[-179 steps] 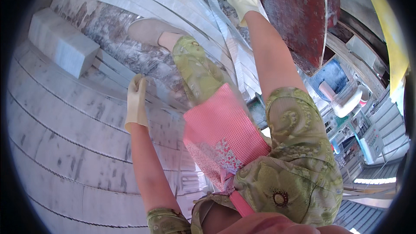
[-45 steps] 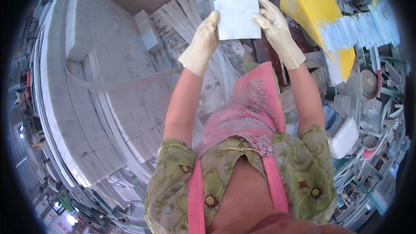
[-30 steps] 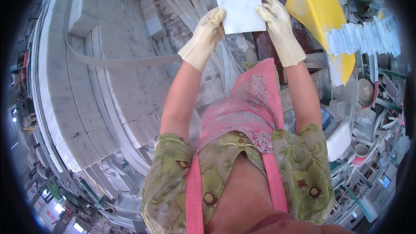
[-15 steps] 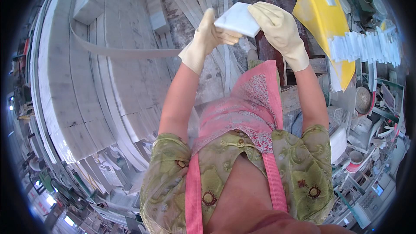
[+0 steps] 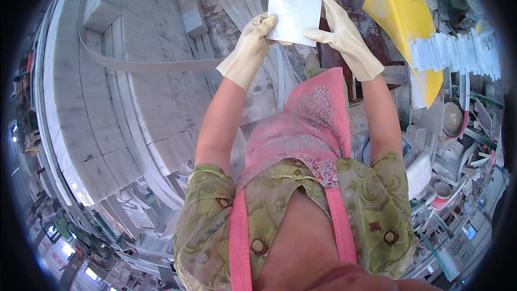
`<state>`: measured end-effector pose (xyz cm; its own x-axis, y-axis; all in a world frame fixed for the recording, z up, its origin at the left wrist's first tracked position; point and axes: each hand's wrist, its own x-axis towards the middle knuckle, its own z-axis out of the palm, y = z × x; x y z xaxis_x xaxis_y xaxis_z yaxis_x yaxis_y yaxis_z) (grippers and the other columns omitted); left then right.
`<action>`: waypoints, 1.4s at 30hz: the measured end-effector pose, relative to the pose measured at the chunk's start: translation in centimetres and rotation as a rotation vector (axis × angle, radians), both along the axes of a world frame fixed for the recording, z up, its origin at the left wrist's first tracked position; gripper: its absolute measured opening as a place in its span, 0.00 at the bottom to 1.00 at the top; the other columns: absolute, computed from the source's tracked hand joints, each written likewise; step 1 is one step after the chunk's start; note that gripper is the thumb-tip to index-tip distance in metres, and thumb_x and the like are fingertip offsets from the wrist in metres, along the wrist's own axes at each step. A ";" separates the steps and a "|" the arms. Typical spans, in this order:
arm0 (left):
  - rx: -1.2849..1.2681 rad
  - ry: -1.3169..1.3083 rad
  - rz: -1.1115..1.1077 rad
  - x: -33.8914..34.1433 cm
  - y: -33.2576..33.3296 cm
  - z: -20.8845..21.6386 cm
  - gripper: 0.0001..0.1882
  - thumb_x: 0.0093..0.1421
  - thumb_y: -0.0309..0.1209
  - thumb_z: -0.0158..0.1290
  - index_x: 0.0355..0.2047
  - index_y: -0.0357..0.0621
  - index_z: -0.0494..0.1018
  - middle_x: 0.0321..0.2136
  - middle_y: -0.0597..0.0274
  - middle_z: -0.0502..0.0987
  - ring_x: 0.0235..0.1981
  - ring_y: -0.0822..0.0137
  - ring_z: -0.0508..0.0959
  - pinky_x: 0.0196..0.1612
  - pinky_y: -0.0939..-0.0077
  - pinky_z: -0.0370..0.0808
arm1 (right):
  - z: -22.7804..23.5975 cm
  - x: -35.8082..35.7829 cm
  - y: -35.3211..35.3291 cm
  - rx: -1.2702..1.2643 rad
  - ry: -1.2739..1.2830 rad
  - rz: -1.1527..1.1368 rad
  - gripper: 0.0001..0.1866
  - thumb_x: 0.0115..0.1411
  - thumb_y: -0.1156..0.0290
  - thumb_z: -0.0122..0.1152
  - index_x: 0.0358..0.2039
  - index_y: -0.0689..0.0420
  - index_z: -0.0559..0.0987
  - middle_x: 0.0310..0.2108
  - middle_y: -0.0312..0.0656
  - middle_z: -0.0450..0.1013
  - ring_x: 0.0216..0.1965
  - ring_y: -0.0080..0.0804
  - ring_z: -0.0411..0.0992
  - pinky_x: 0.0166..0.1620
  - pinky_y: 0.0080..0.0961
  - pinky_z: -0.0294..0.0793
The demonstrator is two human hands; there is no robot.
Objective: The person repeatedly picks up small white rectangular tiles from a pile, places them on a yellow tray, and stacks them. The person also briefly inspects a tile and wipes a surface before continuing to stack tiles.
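head view: the cream-gloved left hand [image 5: 252, 41] pinches a thin, square, white stone-like tile [image 5: 293, 15] at its left edge, thumb on top; the cream-gloved right hand [image 5: 344, 31] is spread wide, thumb at the tile's lower right corner. the tile (its face glossy) is held up beyond a pink cloth apron [image 5: 319, 99]. leftward lie long grey-white stone blocks [image 5: 81, 108]; rightward, a bright yellow sheet [image 5: 396, 5].

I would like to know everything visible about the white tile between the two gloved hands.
The white tile is thin, flat and roughly square, perhaps stone, with a shiny visible face. It is held in the air, slightly rotated clockwise. The left hand holds its lower left side, thumb in front, fingers behind; the right hand is open, its thumb at the lower right corner.
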<state>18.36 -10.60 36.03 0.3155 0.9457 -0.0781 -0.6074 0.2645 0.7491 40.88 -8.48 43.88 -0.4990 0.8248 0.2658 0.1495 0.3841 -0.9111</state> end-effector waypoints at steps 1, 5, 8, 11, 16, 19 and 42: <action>-0.004 0.018 0.020 0.0 0.1 -0.2 0.24 0.68 0.41 0.55 0.50 0.28 0.70 0.40 0.50 0.82 0.36 0.61 0.85 0.42 0.64 0.85 | 0.1 0.0 -0.1 -0.049 0.027 0.006 0.50 0.49 0.67 0.75 0.71 0.60 0.61 0.68 0.50 0.65 0.71 0.43 0.60 0.74 0.40 0.52; 0.016 0.031 0.000 0.1 0.5 -0.5 0.23 0.70 0.39 0.51 0.51 0.27 0.69 0.42 0.48 0.81 0.37 0.60 0.85 0.41 0.66 0.85 | 0.2 0.1 0.8 -0.154 0.074 -0.001 0.44 0.52 0.69 0.73 0.68 0.61 0.65 0.65 0.45 0.68 0.66 0.38 0.66 0.69 0.34 0.61; -0.020 0.075 0.030 0.3 1.0 -0.3 0.22 0.69 0.38 0.51 0.51 0.27 0.70 0.41 0.48 0.81 0.37 0.59 0.84 0.41 0.65 0.85 | -0.1 0.4 1.9 -0.138 0.096 0.013 0.38 0.57 0.70 0.71 0.66 0.62 0.68 0.63 0.42 0.71 0.63 0.34 0.69 0.65 0.31 0.67; -0.014 0.088 0.013 0.5 1.4 0.1 0.22 0.69 0.38 0.50 0.51 0.26 0.70 0.41 0.48 0.81 0.38 0.59 0.84 0.42 0.64 0.84 | -0.4 0.9 2.5 -0.098 0.092 0.011 0.32 0.62 0.69 0.67 0.65 0.62 0.70 0.61 0.42 0.72 0.61 0.32 0.70 0.63 0.29 0.69; -0.062 0.150 0.023 0.9 1.4 0.9 0.24 0.70 0.40 0.49 0.51 0.26 0.70 0.43 0.47 0.81 0.40 0.58 0.84 0.44 0.61 0.84 | -0.3 1.2 2.5 -0.088 0.128 -0.002 0.27 0.67 0.68 0.63 0.64 0.63 0.71 0.60 0.43 0.74 0.60 0.29 0.71 0.62 0.27 0.69; -0.097 0.114 0.053 1.2 1.3 1.1 0.24 0.71 0.41 0.47 0.51 0.27 0.71 0.44 0.48 0.81 0.41 0.57 0.84 0.46 0.60 0.83 | -0.1 1.0 2.3 -0.149 0.130 -0.047 0.26 0.68 0.68 0.62 0.64 0.64 0.72 0.60 0.43 0.74 0.60 0.28 0.71 0.62 0.26 0.69; 0.052 -0.026 -0.090 -0.4 0.4 -1.6 0.29 0.73 0.46 0.44 0.58 0.28 0.67 0.47 0.45 0.81 0.42 0.53 0.84 0.49 0.56 0.81 | -0.2 -0.1 1.5 -0.186 0.051 -0.128 0.20 0.71 0.66 0.55 0.58 0.65 0.76 0.49 0.42 0.79 0.49 0.24 0.75 0.53 0.24 0.73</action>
<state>17.94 -10.22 34.42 0.4010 0.9159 -0.0207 -0.6021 0.2805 0.7475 40.77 -6.94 43.69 -0.3772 0.9176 0.1257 0.1380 0.1899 -0.9720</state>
